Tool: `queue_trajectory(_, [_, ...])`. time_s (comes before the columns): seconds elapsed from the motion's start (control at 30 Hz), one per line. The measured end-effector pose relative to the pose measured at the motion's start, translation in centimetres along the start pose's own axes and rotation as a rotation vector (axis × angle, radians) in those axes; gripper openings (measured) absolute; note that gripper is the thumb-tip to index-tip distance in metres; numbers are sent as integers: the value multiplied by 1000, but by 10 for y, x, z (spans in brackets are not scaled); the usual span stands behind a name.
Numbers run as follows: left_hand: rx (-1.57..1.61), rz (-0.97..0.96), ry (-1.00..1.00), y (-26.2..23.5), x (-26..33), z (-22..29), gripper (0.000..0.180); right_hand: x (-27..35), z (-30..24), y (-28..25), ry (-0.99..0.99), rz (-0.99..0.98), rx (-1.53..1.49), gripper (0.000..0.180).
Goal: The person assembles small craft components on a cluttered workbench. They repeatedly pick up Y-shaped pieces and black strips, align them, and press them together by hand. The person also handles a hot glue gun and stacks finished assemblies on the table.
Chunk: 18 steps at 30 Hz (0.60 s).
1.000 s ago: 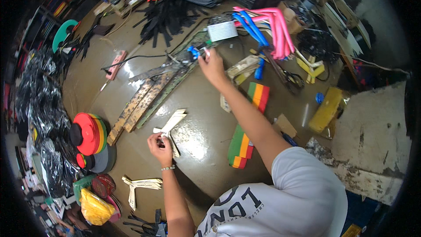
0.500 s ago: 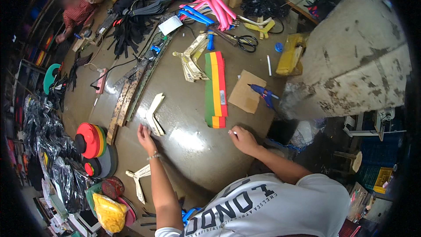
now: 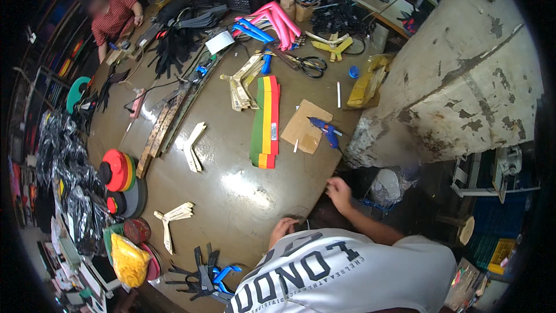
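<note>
My left hand [image 3: 282, 229] rests by the table's near edge, close to my shirt and partly hidden by it. Its visible fingers look loosely extended, with nothing seen in them. Off the table's right edge is my right hand [image 3: 339, 193], its fingers loosely bent and apart, apparently holding nothing. Ahead of the hands lies a stack of green, yellow and red striped strips [image 3: 264, 124]. Right of it, a brown cardboard piece [image 3: 305, 117] carries a blue glue gun [image 3: 325, 130] and a short white stick [image 3: 296, 145]. A pale Y-shaped stack of pieces [image 3: 192, 148] lies left of the strips.
More pale Y-shaped pieces [image 3: 169, 220] lie at left, others [image 3: 241, 84] farther back. Scissors [image 3: 313, 67] and pink tubes [image 3: 279, 25] are at the back. Strap rolls [image 3: 119, 171] stand left. A peeling pillar [image 3: 446, 98] borders the right. Another person [image 3: 116, 20] works at far left.
My left hand has drawn back from the Y-shaped stack to the near edge. My right hand has moved right, off the table; the white stick it held now lies on the cardboard.
</note>
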<state>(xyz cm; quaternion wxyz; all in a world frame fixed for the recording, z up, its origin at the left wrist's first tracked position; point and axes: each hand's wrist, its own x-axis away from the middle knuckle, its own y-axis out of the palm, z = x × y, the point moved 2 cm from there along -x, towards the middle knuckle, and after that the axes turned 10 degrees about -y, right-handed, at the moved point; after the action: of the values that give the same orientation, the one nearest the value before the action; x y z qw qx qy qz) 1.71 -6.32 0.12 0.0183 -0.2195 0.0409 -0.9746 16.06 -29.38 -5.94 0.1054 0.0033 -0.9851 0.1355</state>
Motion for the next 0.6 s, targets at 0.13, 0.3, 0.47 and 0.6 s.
queue_trajectory(0.13, [-464, 103, 317, -14, -16, 16, 29, 18, 94, -3, 553, 17, -71, 47])
queue_trajectory(0.3, [-630, 19, 293, -10, -17, 12, 31, -13, 138, 90, 766, 22, -1017, 55])
queue_trajectory(0.47, [-622, 36, 239, -14, 19, 0, 30, -9, 135, 85, 683, 40, -948, 65])
queue_trajectory(0.6, [-707, -56, 195, -32, 63, -18, 31, 15, 151, 54, 781, 292, -1025, 68])
